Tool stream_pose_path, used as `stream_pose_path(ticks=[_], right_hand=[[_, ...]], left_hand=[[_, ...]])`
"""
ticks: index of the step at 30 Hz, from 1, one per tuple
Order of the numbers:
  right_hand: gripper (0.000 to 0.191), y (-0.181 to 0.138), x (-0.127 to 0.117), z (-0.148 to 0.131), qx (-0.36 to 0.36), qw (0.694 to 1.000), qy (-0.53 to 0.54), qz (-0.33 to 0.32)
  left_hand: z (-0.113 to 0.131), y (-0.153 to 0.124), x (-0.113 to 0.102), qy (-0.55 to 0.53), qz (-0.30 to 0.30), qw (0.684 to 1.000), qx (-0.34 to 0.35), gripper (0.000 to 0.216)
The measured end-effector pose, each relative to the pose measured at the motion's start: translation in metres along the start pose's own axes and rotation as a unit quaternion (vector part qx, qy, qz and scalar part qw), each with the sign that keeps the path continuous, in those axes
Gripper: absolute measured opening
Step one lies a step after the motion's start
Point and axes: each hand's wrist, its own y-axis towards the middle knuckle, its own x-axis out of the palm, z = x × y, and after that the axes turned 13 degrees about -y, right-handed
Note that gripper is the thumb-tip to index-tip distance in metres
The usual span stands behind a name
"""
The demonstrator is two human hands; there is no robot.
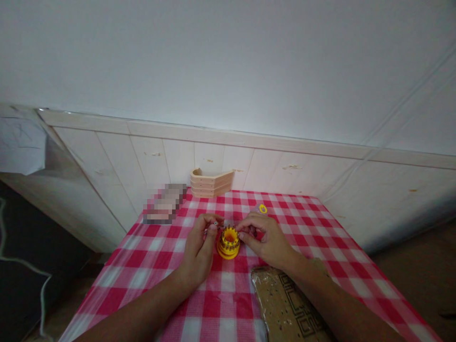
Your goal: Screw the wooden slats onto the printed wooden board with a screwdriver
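A round yellow holder (228, 251) with an open middle stands upright on the checked tablecloth, with several small dark metal pieces ringed around its rim. My left hand (202, 244) is at its left side, thumb and fingers closed on a thin piece with a small round metallic end (215, 223); its kind is too small to tell. At the holder's right, my right hand (265, 237) has its thumb and fingers pinched together close to the rim. Whatever sits between those fingertips is hidden. Just behind the right hand lies a greyish object with a yellow ring end (262, 209), partly covered.
A red-and-white checked cloth (142, 285) covers the table. A curved pale wooden piece (212, 185) stands against the white panelled wall (270, 166). A blurred-out flat item (166, 204) lies back left. Under my right forearm is a brown patterned, plastic-wrapped slab (285, 304).
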Motion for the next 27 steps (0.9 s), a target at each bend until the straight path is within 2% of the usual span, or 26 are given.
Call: stream_pose_path(ticks=[8,16,21,24,27], right_hand=[[0.010,0.0018,-0.0023,-0.0001,0.001,1.000,-0.001,-0.009],[0.008,-0.0013,-0.0006,0.0020,0.062,0.988,0.133,0.046],[0.009,-0.0008,-0.0039,-0.0037,0.050,0.993,0.053,0.089],[0.016,0.0005,-0.0063,-0.0069,0.023,0.996,0.015,0.086],[0.016,0.0002,-0.0041,-0.0068,0.027,0.996,0.039,0.069]], left_hand=[[-0.0020,-0.0004,-0.0007,0.003,-0.002,1.000,0.002,0.025],[0.0031,-0.0009,0.0028,0.037,-0.010,0.999,0.006,0.023],[0.0046,-0.0006,0.0042,0.081,0.000,0.997,0.015,0.018],[0.0042,-0.0008,0.0037,0.105,-0.010,0.994,0.035,0.015],[0.0046,-0.0013,0.0035,0.134,-0.032,0.988,0.065,0.011]])
